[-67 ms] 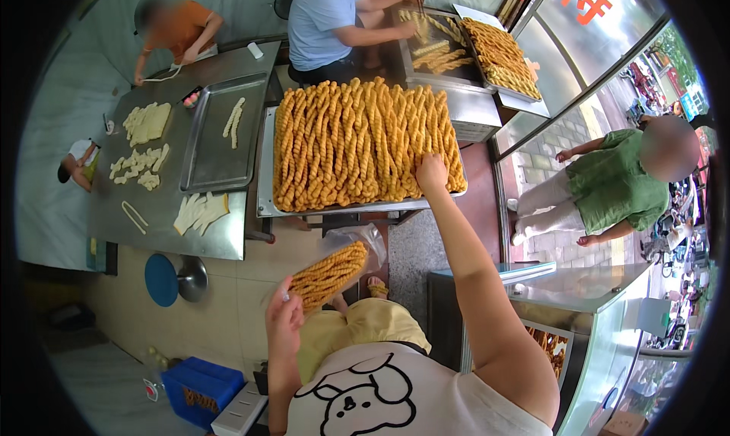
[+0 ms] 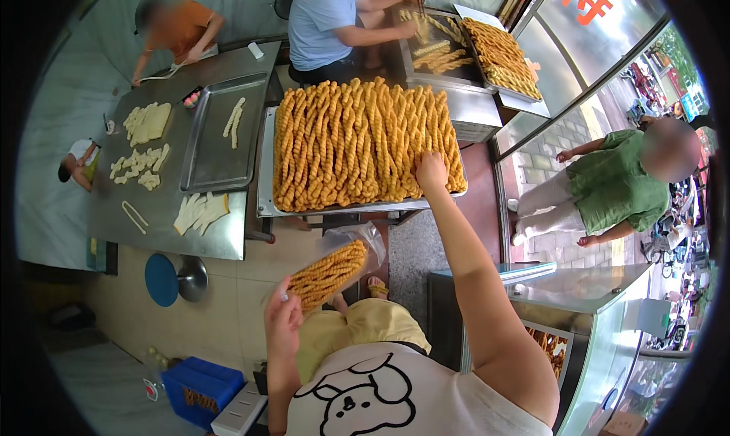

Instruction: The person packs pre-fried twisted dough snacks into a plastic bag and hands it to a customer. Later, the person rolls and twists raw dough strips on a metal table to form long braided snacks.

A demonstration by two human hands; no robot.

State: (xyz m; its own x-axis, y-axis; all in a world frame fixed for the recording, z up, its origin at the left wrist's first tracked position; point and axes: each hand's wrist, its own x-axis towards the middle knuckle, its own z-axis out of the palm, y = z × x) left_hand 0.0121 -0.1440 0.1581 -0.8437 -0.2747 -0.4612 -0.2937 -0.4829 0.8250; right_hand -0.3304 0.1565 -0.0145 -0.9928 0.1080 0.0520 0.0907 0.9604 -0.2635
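Our left grip [image 2: 284, 314] clamps the bag [image 2: 372, 240]; we can't tell whether our right grip [image 2: 433, 170] closes. The twists [image 2: 357, 143] look light, brittle: hold mid-length.

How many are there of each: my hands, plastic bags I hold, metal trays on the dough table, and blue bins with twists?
Left hand and right hand: 2
Plastic bag: 1
Metal tray: 1
Blue bin: 1
Total: 5

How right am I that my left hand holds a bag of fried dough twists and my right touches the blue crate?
Your right hand is elsewhere: the head view shows it touching fried dough twists piled on a metal tray. Your left hand does hold a bag of fried dough twists.
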